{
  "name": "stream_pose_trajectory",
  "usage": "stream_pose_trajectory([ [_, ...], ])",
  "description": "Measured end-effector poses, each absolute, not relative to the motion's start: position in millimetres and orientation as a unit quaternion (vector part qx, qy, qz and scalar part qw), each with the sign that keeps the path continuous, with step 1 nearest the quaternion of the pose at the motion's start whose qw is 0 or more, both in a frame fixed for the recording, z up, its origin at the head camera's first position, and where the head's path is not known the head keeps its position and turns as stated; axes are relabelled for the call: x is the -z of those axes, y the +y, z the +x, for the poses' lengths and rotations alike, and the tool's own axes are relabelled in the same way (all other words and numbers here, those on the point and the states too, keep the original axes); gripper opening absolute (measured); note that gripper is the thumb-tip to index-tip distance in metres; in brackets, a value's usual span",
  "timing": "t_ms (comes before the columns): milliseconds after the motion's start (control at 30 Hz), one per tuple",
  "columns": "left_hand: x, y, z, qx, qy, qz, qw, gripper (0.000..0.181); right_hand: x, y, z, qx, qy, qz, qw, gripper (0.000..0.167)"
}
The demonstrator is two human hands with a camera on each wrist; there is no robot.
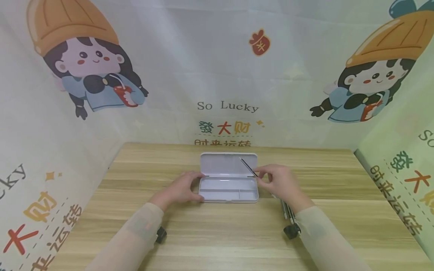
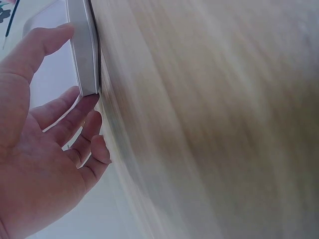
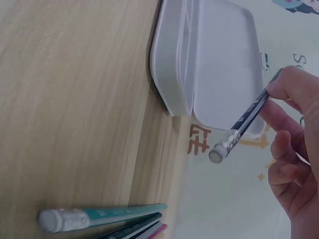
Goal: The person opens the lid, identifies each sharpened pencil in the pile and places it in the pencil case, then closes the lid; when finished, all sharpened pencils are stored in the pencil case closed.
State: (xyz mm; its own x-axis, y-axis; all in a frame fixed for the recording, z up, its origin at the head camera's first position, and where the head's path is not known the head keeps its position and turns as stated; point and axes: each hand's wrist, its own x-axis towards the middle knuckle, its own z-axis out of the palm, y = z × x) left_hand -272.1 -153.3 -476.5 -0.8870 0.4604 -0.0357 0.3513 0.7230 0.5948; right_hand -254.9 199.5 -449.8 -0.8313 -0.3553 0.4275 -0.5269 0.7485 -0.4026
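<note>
The left hand (image 1: 183,187) grips the left end of the white pencil case (image 1: 223,183), its thumb on the near rim and its other fingers bent around the end; the palm stays clear of the case. The left forearm, in a pale sleeve (image 1: 130,233), reaches in from the near left.

The right hand (image 1: 280,182) is at the case's right end and pinches a dark pencil (image 1: 248,166) between thumb and forefinger, the remaining fingers curled in toward the palm. The pencil is raised and tilted: its tip points up toward the far left, in front of the upright lid (image 1: 220,164), while the silver-banded eraser end slants down on the other side of the fingers. The right forearm angles in from the near right.

The case lies open on the wooden table (image 1: 220,233), its lid hinged up along the far side; the base has a long far compartment and two near ones, the right one small. More pencils, a teal one (image 3: 122,214) among them, lie together on the table to the right of the case, near the right wrist.
</note>
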Motion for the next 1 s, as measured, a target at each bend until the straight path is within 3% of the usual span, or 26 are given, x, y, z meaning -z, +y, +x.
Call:
stream_pose_trajectory([
  [233,478,-153,-273,-0.299,0.924,0.219,0.094,0.082,454,187,-264,-0.221,-0.913,0.304,0.162,0.024],
  [467,478,-153,-274,-0.299,0.924,0.219,0.095,0.083,457,171,-277,-0.181,-0.903,0.375,0.102,0.021],
  [1000,479,-154,-275,-0.293,0.926,0.221,0.092,0.083,460,137,-292,-0.131,-0.893,0.428,0.056,0.020],
])
